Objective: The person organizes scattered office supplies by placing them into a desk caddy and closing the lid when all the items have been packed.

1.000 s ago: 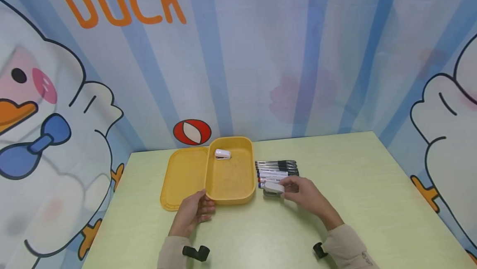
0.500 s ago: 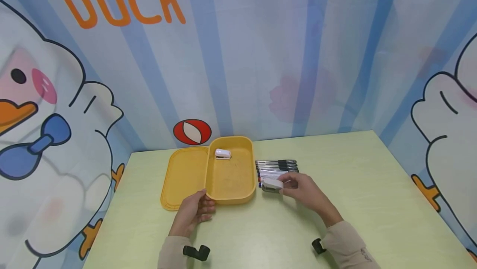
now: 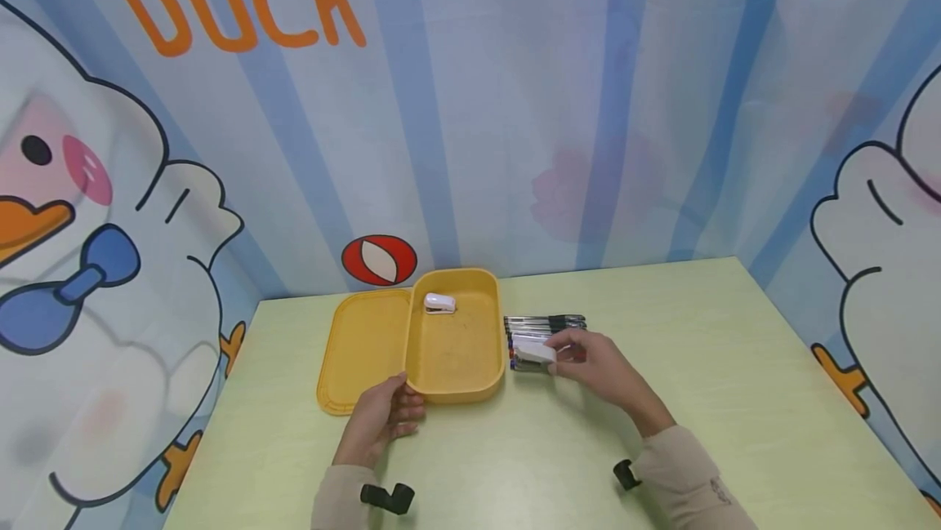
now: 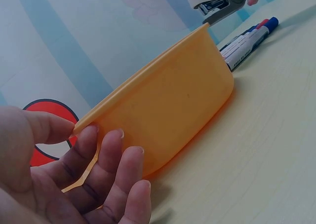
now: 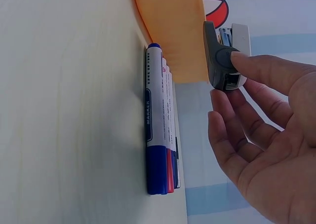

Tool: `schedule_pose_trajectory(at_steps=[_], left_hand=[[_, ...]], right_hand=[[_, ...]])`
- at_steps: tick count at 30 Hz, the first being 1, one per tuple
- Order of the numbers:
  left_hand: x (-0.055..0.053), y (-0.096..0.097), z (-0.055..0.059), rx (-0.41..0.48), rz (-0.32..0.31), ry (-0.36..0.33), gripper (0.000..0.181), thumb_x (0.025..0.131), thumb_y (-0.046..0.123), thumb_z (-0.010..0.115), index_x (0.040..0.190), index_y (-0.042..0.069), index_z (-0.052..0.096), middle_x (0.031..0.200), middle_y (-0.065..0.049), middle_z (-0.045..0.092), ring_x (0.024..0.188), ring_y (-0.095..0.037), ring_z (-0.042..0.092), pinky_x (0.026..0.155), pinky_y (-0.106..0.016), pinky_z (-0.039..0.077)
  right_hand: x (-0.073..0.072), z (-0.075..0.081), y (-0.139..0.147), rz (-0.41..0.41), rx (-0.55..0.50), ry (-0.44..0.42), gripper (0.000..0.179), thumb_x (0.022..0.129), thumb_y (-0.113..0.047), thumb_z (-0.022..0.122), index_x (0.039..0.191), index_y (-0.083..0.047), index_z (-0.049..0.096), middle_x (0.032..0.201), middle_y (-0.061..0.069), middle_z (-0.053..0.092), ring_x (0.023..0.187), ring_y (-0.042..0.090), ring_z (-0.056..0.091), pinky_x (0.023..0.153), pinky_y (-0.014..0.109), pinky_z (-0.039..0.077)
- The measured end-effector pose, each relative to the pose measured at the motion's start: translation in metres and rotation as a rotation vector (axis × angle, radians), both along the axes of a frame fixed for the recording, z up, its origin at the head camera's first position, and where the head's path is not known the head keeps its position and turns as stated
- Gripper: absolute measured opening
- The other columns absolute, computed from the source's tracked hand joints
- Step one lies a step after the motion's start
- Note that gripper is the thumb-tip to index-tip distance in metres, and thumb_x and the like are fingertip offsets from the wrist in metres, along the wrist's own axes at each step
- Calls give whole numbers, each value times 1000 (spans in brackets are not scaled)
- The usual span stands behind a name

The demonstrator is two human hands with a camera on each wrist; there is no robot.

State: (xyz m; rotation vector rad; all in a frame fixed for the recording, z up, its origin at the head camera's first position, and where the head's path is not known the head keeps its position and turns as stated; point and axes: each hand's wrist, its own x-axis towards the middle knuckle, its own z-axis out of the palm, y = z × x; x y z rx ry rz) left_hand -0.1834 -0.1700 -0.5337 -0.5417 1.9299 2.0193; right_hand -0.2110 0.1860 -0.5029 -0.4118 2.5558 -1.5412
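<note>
My right hand (image 3: pixel 599 367) pinches a small white and grey stapler (image 5: pixel 224 58) between thumb and fingers. In the right wrist view the stapler is held above the table, over a row of markers (image 5: pixel 155 110). A yellow plastic box (image 3: pixel 457 358) stands to the left of that hand. Its near left corner is in my left hand (image 3: pixel 378 420), with thumb on the rim and fingertips against the outer wall, as the left wrist view shows. Inside the box, toward the back, lies a second small stapler (image 3: pixel 439 304), white-pink.
The box's flat yellow lid (image 3: pixel 363 350) lies against its left side. Several black pens (image 3: pixel 544 322) lie in a row behind the markers, right of the box. A striped curtain with cartoon ducks (image 3: pixel 515 105) hangs behind the pale table (image 3: pixel 698 350).
My right hand has moved slightly away from me with the stapler, which now covers more of the markers. My left hand and the box have stayed put.
</note>
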Motion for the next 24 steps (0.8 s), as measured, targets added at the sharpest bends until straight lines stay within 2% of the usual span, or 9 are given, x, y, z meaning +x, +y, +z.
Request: schedule_pose_trajectory(at_steps=[11, 16, 24], left_hand=[[-1, 0, 0, -12, 7, -17, 39, 96, 42, 52, 100, 4, 61, 87, -6, 69, 78, -22, 68, 68, -37, 55], [-1, 0, 0, -11, 5, -20, 39, 96, 42, 52, 100, 4, 61, 87, -6, 69, 78, -21, 68, 68, -37, 55], [-1, 1, 1, -17, 5, -26, 40, 96, 42, 51, 102, 3, 60, 89, -7, 69, 78, -22, 68, 68, -37, 55]], right_hand=[[-6, 9, -4, 10, 13, 33, 29, 83, -14, 74, 112, -15, 65, 109, 5, 65, 100, 24, 65, 79, 27, 54], [-7, 13, -5, 12, 21, 61, 28, 84, -13, 73, 112, -15, 65, 109, 4, 65, 100, 21, 64, 80, 28, 53], [-11, 19, -7, -9, 42, 59, 28, 84, -16, 73, 111, -17, 65, 111, 1, 65, 103, 21, 64, 85, 33, 53]])
